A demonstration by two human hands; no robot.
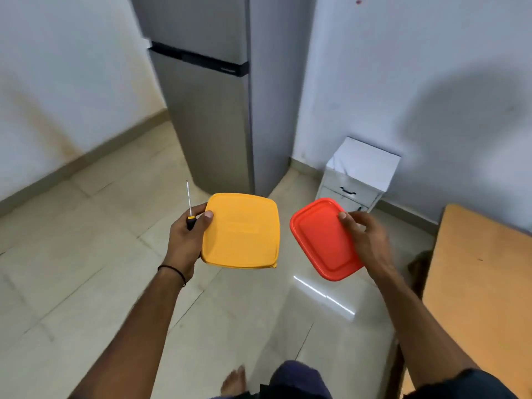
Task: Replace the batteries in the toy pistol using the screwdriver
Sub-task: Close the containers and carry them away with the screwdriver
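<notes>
left hand (184, 240) grips a metal-shafted screwdriver (189, 208) and a smooth, rounded-square yellow plastic box (241, 230); at its 3 o'clock, right hand (365, 237) grips a glossy rectangular red container (319, 240).

In my left hand (184, 240) the screwdriver (190, 218) has a black handle with a yellow collar and a silver shaft. The yellow box (241, 231) is orange-yellow; the red lid (321, 243) at 3 o'clock is bright red. My wrist thread (172, 271) is black. At 12 o'clock the fridge (207, 110) is grey with a black band; floor tiles (86, 254) beige, desk (483, 283) orange-tan
</notes>
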